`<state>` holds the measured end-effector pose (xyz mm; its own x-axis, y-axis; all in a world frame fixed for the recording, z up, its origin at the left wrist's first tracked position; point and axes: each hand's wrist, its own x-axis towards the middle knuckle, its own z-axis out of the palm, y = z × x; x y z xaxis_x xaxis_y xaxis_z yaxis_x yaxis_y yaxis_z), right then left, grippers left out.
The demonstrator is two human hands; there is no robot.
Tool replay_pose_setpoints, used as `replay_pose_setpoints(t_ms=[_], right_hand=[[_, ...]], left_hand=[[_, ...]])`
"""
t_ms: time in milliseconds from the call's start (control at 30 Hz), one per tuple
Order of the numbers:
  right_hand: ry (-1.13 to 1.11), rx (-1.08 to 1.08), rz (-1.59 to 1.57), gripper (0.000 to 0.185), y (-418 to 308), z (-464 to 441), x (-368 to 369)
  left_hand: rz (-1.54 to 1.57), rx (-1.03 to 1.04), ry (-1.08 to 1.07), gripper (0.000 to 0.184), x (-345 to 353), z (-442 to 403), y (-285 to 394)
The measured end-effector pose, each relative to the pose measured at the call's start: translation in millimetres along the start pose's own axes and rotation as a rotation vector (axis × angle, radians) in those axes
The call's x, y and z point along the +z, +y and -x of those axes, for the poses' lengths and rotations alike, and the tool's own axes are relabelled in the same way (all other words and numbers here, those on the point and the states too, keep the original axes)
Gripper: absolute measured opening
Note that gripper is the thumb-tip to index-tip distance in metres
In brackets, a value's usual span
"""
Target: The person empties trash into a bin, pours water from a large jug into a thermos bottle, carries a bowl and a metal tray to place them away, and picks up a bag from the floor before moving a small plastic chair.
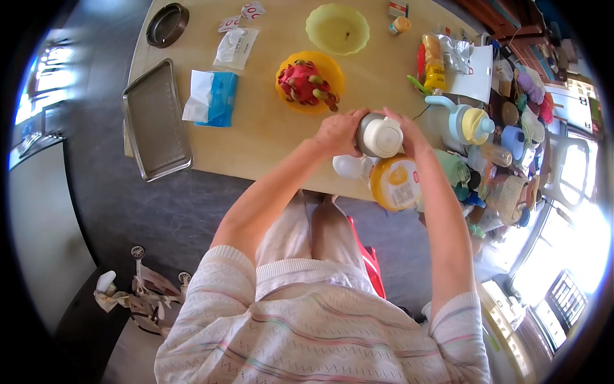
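Note:
Both hands are at a grey bottle with a white lid (384, 137) near the table's front edge. My left hand (342, 133) wraps round its left side. On the far right side, my right hand (409, 131) is closed against it, its fingers partly hidden behind the bottle. Just below stands a yellow tub with a printed label (398, 182), with a white rounded item (347, 166) to its left. Beyond the hands, a dragon fruit (306, 82) rests on an orange plate (338, 69).
A yellow bowl (337, 29), a blue tissue pack (220, 99), a metal tray (153, 121) and a brown ashtray (167, 25) sit on the table (262, 144). A blue-handled jug (457, 121) and crowded bottles line the right. A red stool (369, 259) is below.

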<state>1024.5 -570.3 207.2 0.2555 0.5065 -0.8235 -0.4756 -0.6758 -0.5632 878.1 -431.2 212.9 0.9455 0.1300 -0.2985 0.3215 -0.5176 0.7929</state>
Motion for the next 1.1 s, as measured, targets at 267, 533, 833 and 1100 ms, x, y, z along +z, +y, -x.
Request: replay_pose_setpoints(t_ms=[267,533,833,1100], right_hand=[[0.022,-0.1,0.156,0.053,-18.4,-2.7,32.9],[0.253,-0.242,0.06,0.036,12.6,6.2,22.5],[0.422,-0.491,0.342,0.035,48.4,151.3,108.1],[0.525,-0.396,0.667,0.071,91.8,64.5,136.0]], left_hand=[[-0.012,-0.036,0.13,0.087,-6.1,20.7,-12.8],[0.009,-0.007,0.179,0.081,-2.9,24.6,-17.3],[-0.011,-0.262,0.077,0.08,42.6,75.6,-63.3],[0.083,-0.188,0.157,0.069,88.8,74.3,-51.1]])
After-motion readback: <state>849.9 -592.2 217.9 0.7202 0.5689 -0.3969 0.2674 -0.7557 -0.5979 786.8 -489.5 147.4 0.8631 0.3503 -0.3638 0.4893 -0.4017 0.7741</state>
